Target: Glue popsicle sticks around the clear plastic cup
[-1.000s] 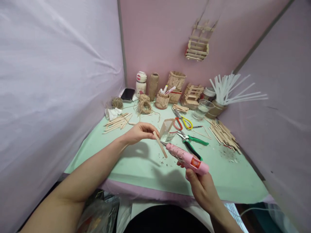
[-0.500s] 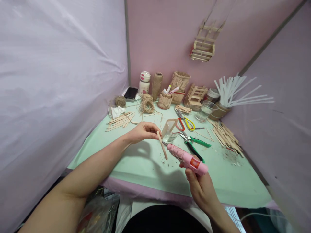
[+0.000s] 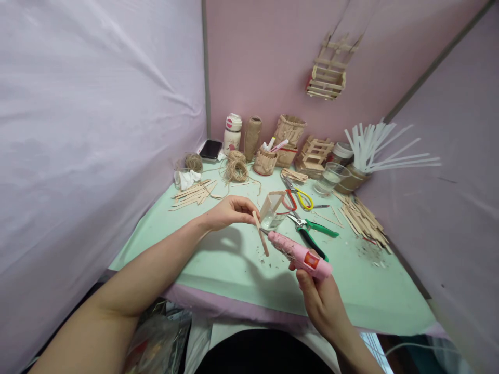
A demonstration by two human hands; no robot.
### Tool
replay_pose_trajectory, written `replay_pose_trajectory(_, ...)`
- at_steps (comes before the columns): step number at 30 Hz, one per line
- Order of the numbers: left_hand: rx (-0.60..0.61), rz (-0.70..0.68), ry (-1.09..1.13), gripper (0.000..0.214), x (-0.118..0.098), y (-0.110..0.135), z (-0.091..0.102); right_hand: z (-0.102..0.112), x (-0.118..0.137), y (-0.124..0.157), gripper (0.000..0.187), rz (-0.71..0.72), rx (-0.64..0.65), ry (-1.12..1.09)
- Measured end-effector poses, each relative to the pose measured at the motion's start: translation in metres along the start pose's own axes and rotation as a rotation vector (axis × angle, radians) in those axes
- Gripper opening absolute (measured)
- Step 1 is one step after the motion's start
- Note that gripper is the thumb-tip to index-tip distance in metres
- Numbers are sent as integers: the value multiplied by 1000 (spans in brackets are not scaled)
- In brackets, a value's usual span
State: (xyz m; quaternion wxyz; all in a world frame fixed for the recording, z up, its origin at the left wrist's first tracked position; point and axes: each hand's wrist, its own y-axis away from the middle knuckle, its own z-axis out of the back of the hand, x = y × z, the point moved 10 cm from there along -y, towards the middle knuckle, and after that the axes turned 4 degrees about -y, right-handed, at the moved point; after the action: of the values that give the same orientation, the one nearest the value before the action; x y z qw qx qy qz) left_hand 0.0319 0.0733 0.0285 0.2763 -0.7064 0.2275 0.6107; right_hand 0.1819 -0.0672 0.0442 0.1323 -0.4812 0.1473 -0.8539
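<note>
Between the fingertips of my left hand (image 3: 236, 212) is one end of a wooden craft stick (image 3: 262, 238), its other end pointing down toward me. My right hand (image 3: 322, 298) is wrapped round a pink hot glue gun (image 3: 300, 254), whose nozzle meets or nearly meets the stick's side. Just behind the nozzle stands a clear plastic cup (image 3: 275, 221) with craft sticks fixed upright to its wall. Green-handled pruning shears (image 3: 307, 228) lie to the right of the cup, their lower handle partly behind the glue gun.
Scissors (image 3: 296, 195) lie behind the shears. Loose sticks (image 3: 362, 218) are piled at right, more sticks (image 3: 195, 195) at left. Along the back stand twine (image 3: 236, 166), a bottle (image 3: 232, 137), a pen holder (image 3: 265, 161), a clear cup (image 3: 331, 176) and white glue sticks (image 3: 372, 148).
The glue gun and my right hand have shifted very slightly left and up. My left hand keeps the stick in nearly the same place.
</note>
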Motion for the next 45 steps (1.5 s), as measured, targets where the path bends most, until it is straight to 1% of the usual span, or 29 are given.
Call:
replay_pose_trajectory(9, -7, 0, 12, 29, -1, 0, 0, 2, -1, 1, 35, -27, -11, 7)
replay_pose_trajectory(17, -60, -16, 41, 26, -3, -2, 11, 2, 0, 1, 35, -27, -1, 13)
replay_pose_trajectory(28, -58, -37, 34, 27, -3, -2, 15, 3, -4, 3, 35, -41, -1, 29)
replay_pose_trajectory(38, -132, -107, 21, 27, -16, 0, 29, 6, -4, 3, 34, -32, -6, 38)
replay_pose_trajectory(42, -128, -119, 27, 27, -18, 0, 29, 5, -6, 3, 33, -35, 1, 43)
replay_pose_trajectory(45, -116, -125, 19, 28, -18, 1, 27, 1, -8, 3, 32, -52, 36, 52)
